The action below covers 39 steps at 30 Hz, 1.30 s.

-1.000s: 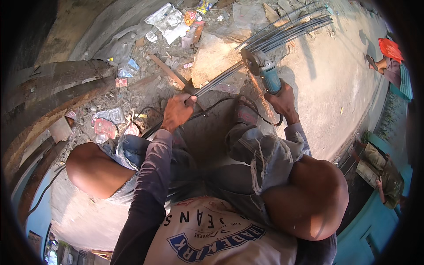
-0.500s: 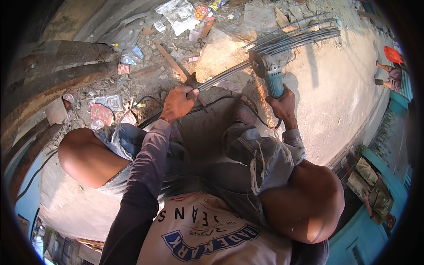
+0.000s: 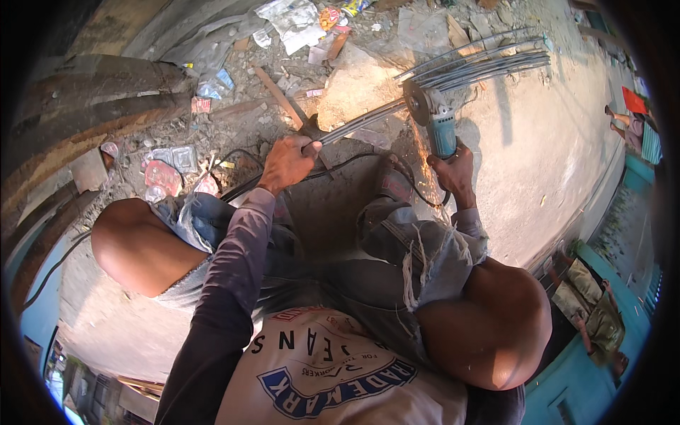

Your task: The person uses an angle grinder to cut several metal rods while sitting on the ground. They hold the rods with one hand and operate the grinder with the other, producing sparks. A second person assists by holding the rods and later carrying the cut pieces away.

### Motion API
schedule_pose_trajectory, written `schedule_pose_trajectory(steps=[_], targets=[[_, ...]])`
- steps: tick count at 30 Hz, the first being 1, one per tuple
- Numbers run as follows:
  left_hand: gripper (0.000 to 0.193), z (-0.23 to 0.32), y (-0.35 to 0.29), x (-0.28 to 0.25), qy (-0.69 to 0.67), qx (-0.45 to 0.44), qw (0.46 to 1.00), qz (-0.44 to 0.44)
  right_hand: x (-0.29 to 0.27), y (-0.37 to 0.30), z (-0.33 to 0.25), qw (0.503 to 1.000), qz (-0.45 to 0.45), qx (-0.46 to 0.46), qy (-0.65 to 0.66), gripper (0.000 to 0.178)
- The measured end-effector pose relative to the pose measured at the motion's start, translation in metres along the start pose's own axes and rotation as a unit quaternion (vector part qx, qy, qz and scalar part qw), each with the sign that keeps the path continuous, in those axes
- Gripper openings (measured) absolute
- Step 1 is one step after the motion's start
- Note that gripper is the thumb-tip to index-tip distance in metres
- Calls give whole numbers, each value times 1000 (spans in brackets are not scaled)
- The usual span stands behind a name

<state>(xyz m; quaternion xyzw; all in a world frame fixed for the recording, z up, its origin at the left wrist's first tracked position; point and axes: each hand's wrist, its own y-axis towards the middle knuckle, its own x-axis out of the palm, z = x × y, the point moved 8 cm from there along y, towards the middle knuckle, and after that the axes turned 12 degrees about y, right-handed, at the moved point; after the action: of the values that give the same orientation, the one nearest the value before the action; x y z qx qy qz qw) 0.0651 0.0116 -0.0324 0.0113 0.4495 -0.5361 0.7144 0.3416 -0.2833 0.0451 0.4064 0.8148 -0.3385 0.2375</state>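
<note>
My right hand (image 3: 455,170) is wrapped round the body of a teal angle grinder (image 3: 442,133). Its dark cutting disc (image 3: 416,103) touches a bundle of thin steel rods (image 3: 365,122), and orange sparks (image 3: 425,166) stream down from the contact toward me. My left hand (image 3: 289,163) is closed on the near end of the bundle. Beyond the disc, the rods (image 3: 489,67) fan out over the ground toward the far right. A wooden stick (image 3: 280,95) and a dark block (image 3: 312,127) lie by the rods just past my left hand.
A black power cord (image 3: 340,164) loops across the ground near my foot (image 3: 397,173). Plastic and paper litter (image 3: 163,177) and rubble lie to the left and far side. Big wooden beams (image 3: 106,99) stand at left. A person (image 3: 602,319) is at the right, another (image 3: 637,120) farther off.
The grinder and both hands hold nearly the same place, with sparks still flying. At the right edge, the farther person and the red thing there have shifted slightly.
</note>
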Motion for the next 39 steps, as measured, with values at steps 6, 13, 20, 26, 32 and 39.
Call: schedule_pose_trajectory(steps=[6, 13, 20, 26, 32, 39], targets=[[34, 0, 0, -1, -3, 9, 1000, 17, -1, 1, 5, 1000, -1, 3, -23, 53], [33, -1, 0, 1, -10, 3, 1000, 7, 1, -1, -4, 999, -1, 15, -43, 50], [32, -4, 2, 2, -9, -14, 1000, -20, 1, -1, 4, 1000, 3, -1, -27, 50], [32, -6, 2, 3, -16, -37, 999, -37, 2, 0, 6, 1000, 1, 3, -14, 51], [31, -4, 2, 1, -17, -27, 999, -39, 2, -2, 6, 1000, 0, 9, -27, 50], [31, -3, 1, 0, -18, -39, 998, -37, 1, -3, 6, 999, 2, 18, -43, 49]])
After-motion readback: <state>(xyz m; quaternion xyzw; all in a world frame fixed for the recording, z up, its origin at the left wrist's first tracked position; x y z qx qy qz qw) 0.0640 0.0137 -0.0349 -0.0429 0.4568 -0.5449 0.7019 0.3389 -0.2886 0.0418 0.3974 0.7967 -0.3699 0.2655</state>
